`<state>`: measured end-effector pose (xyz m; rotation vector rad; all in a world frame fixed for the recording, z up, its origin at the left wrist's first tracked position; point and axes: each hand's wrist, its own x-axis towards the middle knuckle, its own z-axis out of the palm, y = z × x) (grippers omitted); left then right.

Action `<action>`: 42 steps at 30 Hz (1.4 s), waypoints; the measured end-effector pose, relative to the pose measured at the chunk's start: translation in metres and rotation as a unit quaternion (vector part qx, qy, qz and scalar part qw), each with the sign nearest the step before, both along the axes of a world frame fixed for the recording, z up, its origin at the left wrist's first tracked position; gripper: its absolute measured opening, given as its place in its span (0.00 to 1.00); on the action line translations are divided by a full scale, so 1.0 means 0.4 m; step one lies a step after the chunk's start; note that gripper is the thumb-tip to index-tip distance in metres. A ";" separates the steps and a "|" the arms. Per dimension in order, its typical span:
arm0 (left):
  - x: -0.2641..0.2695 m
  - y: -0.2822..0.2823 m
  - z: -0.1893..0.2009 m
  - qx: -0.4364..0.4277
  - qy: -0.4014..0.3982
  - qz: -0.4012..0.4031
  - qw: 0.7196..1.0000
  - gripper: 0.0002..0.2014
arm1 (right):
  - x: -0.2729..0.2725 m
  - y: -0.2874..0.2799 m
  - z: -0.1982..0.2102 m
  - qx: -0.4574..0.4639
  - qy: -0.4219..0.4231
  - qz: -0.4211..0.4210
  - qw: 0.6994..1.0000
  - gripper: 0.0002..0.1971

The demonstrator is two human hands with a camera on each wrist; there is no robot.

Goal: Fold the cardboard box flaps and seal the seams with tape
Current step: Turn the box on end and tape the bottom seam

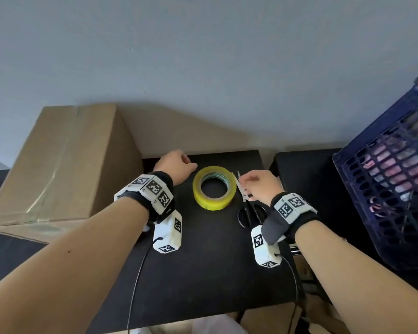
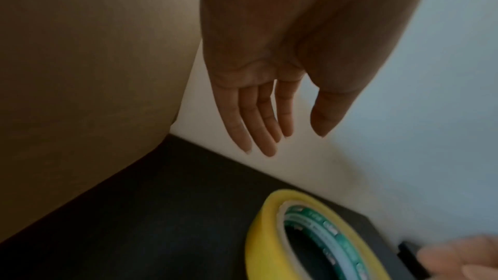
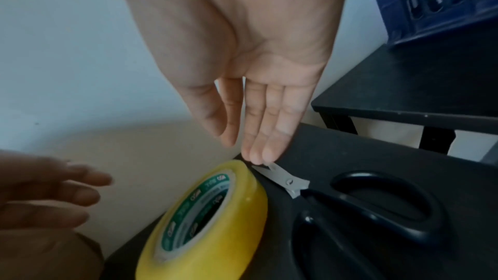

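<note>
Tape, a yellow roll lying flat on the black desk, sits between both hands, so either could take it. Left of the tape, the left hand hovers with fingers straight and together, holding nothing. Right of the tape, the right hand is nearer: its straight, closed-up fingers reach the scissors blade tips, which lie against the roll. Farther left of the tape stands the cardboard box, apparently already taped.

Light: soft, dim — wrist views blurred | head view edges warped
</note>
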<state>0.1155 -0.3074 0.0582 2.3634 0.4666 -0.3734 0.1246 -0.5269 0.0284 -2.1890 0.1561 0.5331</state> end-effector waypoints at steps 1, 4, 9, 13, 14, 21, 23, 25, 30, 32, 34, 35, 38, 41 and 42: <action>0.000 -0.005 -0.021 -0.017 0.023 0.017 0.999 0.13 | 0.008 0.002 -0.012 -0.001 0.001 -0.003 1.000 0.10; -0.005 -0.023 -0.071 -0.067 0.080 0.056 0.993 0.17 | 0.030 0.014 -0.044 -0.013 0.004 -0.007 1.000 0.11; -0.001 -0.041 -0.117 -0.083 0.119 0.076 0.986 0.24 | 0.056 0.040 -0.088 -0.055 -0.007 0.042 0.998 0.08; 0.006 -0.045 -0.133 -0.096 0.147 0.080 0.981 0.24 | 0.064 0.044 -0.112 -0.077 -0.006 0.072 0.994 0.14; 0.007 -0.047 -0.138 -0.097 0.153 0.078 0.980 0.24 | 0.063 0.044 -0.113 -0.073 -0.005 0.071 0.995 0.14; 0.009 -0.065 -0.164 -0.044 0.152 0.061 0.985 0.18 | 0.053 0.040 -0.140 -0.054 -0.009 0.067 0.996 0.15; 0.009 -0.073 -0.160 0.016 0.140 0.032 0.989 0.16 | 0.049 0.038 -0.140 -0.056 -0.003 0.078 0.995 0.15; 0.004 -0.077 -0.154 0.064 0.119 0.011 0.991 0.17 | 0.043 0.036 -0.132 -0.055 -0.005 0.078 0.995 0.15; -0.004 -0.089 -0.106 0.054 0.059 -0.007 0.997 0.18 | 0.031 0.017 -0.067 -0.023 0.017 0.049 0.998 0.19; -0.003 -0.097 -0.067 0.059 0.022 -0.025 0.998 0.16 | 0.033 0.011 -0.033 -0.010 0.021 0.060 0.998 0.18; -0.002 -0.099 -0.028 0.066 -0.017 -0.036 0.997 0.14 | 0.036 0.008 0.005 0.004 0.006 0.066 0.998 0.13; -0.001 -0.096 -0.011 0.056 -0.033 -0.031 0.997 0.14 | 0.038 0.006 0.024 0.011 -0.009 0.062 0.998 0.11; 0.000 -0.077 0.045 -0.056 -0.081 0.015 0.995 0.16 | 0.044 0.003 0.080 0.027 -0.058 0.041 0.997 0.11; -0.005 -0.060 0.116 -0.166 -0.100 0.083 0.977 0.20 | 0.048 0.012 0.132 0.050 -0.093 0.016 0.994 0.11; -0.008 -0.054 0.139 -0.180 -0.102 0.097 0.974 0.20 | 0.048 0.020 0.151 0.065 -0.104 0.009 0.992 0.11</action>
